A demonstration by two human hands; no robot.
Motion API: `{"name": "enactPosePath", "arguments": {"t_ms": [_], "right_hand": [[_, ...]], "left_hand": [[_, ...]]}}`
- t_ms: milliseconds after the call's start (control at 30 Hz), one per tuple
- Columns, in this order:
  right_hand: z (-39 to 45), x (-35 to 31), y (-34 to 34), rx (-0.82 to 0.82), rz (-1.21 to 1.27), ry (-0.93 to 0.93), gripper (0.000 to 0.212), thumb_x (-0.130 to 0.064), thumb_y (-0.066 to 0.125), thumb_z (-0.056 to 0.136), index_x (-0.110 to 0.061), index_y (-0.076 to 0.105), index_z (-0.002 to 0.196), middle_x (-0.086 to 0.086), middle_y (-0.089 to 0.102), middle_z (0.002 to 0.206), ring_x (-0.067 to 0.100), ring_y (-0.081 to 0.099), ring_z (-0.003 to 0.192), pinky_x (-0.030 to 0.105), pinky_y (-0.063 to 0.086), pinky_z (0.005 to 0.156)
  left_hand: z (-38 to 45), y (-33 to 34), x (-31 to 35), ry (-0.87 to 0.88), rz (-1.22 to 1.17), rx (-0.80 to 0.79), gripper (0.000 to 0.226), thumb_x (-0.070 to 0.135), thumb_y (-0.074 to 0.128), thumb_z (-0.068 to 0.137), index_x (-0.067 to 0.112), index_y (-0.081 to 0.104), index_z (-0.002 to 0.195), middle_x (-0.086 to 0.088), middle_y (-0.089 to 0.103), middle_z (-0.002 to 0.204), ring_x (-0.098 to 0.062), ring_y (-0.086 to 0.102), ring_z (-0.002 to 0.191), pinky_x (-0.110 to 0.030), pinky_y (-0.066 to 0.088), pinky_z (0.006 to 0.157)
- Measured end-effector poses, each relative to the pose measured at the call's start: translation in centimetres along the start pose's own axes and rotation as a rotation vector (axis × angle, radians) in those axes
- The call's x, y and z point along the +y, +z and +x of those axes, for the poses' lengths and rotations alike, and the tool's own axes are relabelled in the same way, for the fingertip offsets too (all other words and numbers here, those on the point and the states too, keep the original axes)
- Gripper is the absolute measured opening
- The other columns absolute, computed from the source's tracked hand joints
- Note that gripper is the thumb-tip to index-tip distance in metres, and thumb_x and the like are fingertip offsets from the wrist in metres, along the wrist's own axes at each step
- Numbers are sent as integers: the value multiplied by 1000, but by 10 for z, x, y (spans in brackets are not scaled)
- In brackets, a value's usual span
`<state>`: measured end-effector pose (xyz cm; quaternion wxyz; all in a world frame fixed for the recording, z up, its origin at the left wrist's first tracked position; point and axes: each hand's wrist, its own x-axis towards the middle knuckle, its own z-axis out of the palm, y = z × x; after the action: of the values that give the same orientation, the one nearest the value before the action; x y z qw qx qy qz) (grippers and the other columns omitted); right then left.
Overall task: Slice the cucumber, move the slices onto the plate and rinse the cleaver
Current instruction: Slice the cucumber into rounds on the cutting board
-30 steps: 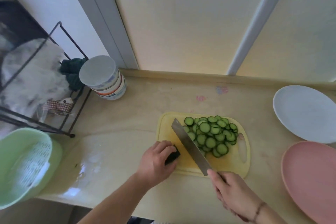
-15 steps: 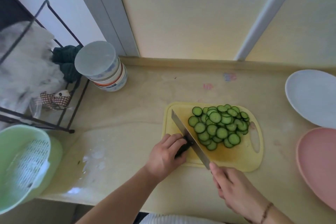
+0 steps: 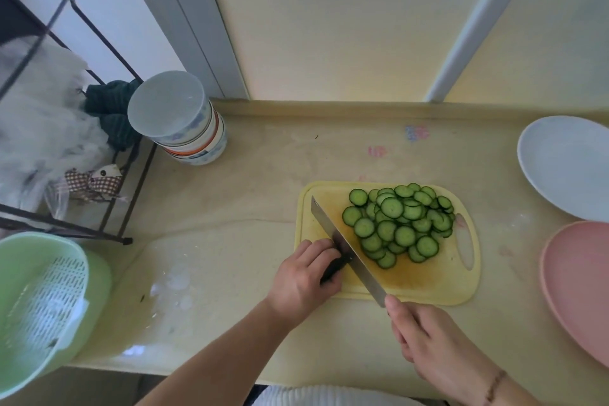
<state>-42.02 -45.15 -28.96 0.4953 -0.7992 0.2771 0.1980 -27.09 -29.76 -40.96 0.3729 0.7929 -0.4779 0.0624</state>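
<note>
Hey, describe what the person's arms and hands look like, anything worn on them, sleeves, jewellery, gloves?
Both hands are bare, with no gloves. The left hand and its forearm show no sleeve or jewellery. The right hand has a thin dark bracelet round the wrist, and no sleeve shows there either. No rings are visible.

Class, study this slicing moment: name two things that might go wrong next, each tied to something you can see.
1. The left hand grips a very short cucumber stub right against the cleaver blade; the next cut might nick a finger.
2. The cucumber slices are heaped beside the blade on the cutting board; some may slide off when moved.
</note>
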Motion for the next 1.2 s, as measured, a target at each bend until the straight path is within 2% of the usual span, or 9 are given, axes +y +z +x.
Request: {"name": "enactPosePath", "arguments": {"t_ms": [167, 333, 533, 667, 833, 1000, 1200], "right_hand": [[8, 1, 6, 2, -49, 12, 57, -69, 23, 82, -17, 38, 62, -4, 34, 47, 9, 30, 43, 24, 31, 49], [34, -1, 16, -17, -40, 13, 61, -72, 20, 80, -17, 37, 62, -7, 31, 45, 6, 27, 40, 24, 30, 49], [49, 2, 23, 24, -90, 16, 67, -76, 16, 77, -16, 40, 63, -2, 39, 53, 11, 35, 47, 30, 37, 54], [48, -2, 18, 44, -83, 27, 65, -75, 19, 79, -16, 41, 63, -1, 39, 52, 10, 33, 43, 27, 35, 50], [35, -9, 10, 6, -23, 21, 60, -68, 22, 85, -15, 41, 64, -6, 35, 44, 4, 31, 35, 15, 28, 41], [26, -12, 9, 12, -38, -3, 59, -67, 24, 85, -15, 40, 62, -6, 34, 43, 5, 30, 37, 18, 30, 45], [22, -15, 8, 18, -11, -4, 57, -66, 27, 84, -14, 39, 62, -7, 33, 41, 5, 30, 36, 14, 26, 42]], "left_hand": [[0, 0, 0, -15, -7, 17, 23, 9, 74, 76, 7, 70, 99, -4, 66, 105, -22, 62, 80, -26, 54, 74], [-1, 2, -1, -19, 0, 15, 21, 11, 73, 77, 4, 72, 97, -6, 68, 102, -21, 62, 80, -27, 55, 74], [-1, 3, -2, -5, -8, 17, 20, 12, 75, 78, 3, 72, 96, -7, 68, 103, -22, 63, 80, -27, 55, 75], [-4, 3, -4, -18, -28, 22, 22, 13, 76, 79, 5, 70, 99, -5, 64, 104, -21, 62, 84, -25, 54, 77], [-5, 4, -3, -41, -40, 32, 26, 15, 74, 79, 8, 64, 102, -5, 64, 105, -21, 61, 85, -26, 54, 77], [-5, 3, -2, -44, -30, 28, 26, 14, 77, 78, 8, 66, 100, -5, 65, 105, -22, 62, 86, -26, 54, 77], [-4, 3, -3, -50, -13, 19, 21, 14, 75, 78, 4, 70, 97, -6, 66, 104, -23, 62, 85, -27, 54, 77]]}}
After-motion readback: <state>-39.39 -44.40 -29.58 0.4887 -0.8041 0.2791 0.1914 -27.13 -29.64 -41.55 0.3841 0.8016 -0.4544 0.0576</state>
